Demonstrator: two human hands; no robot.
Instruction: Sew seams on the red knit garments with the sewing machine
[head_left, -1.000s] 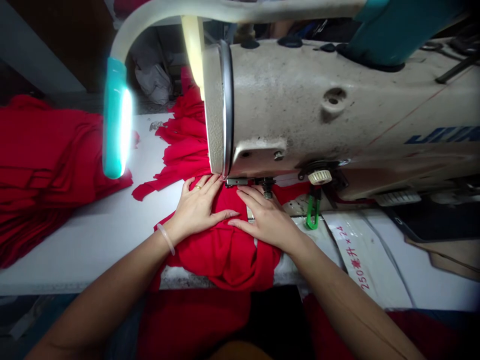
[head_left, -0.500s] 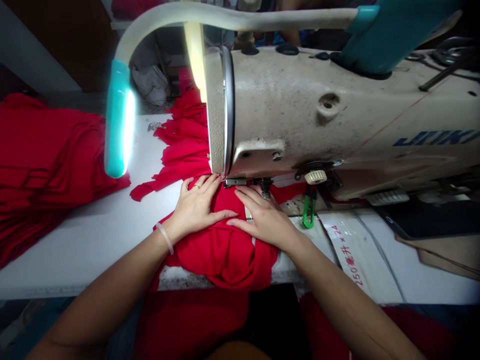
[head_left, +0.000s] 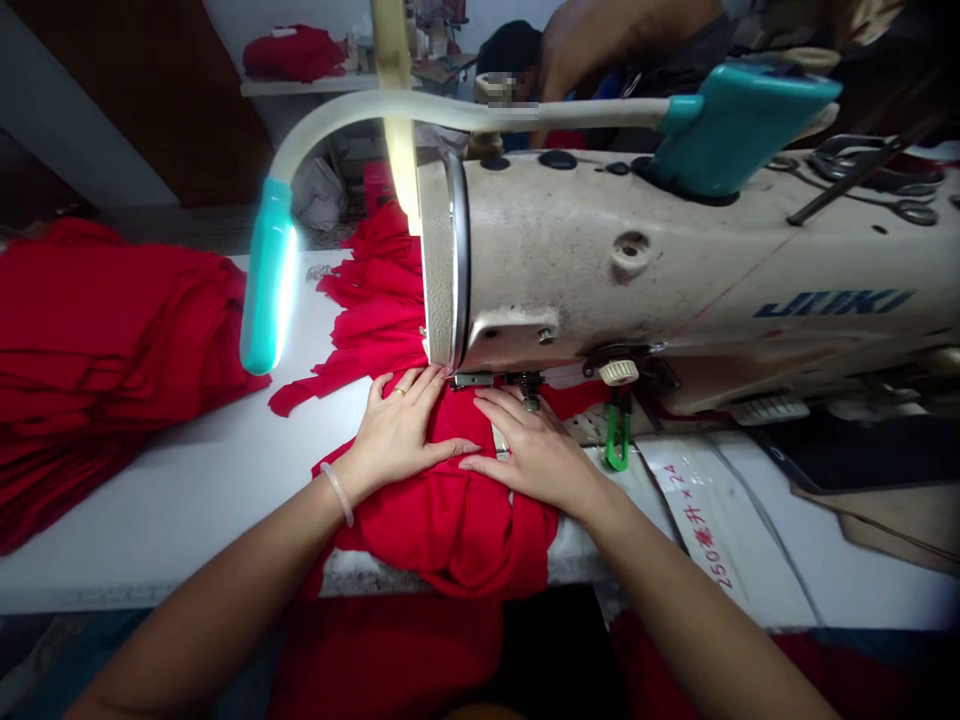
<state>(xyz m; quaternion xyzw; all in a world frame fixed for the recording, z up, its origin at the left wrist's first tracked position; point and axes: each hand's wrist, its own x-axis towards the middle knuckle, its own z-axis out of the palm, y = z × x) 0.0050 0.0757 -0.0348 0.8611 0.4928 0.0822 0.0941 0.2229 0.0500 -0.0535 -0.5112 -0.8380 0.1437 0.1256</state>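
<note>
I am pressing my left hand [head_left: 397, 435] and right hand [head_left: 536, 455] open and flat, not gripping, on the soft, light red cloth [head_left: 450, 530] lying under my palms, just in front of the sewing machine [head_left: 600, 260].

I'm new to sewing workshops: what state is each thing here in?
Left hand: flat on the fabric, open.
Right hand: flat on the fabric, open.
Red fabric: bunched under both hands, beside the presser foot.
Lamp: lit.
Sewing machine: running or not, cannot tell.
Red pile: heaped on the table.
</note>
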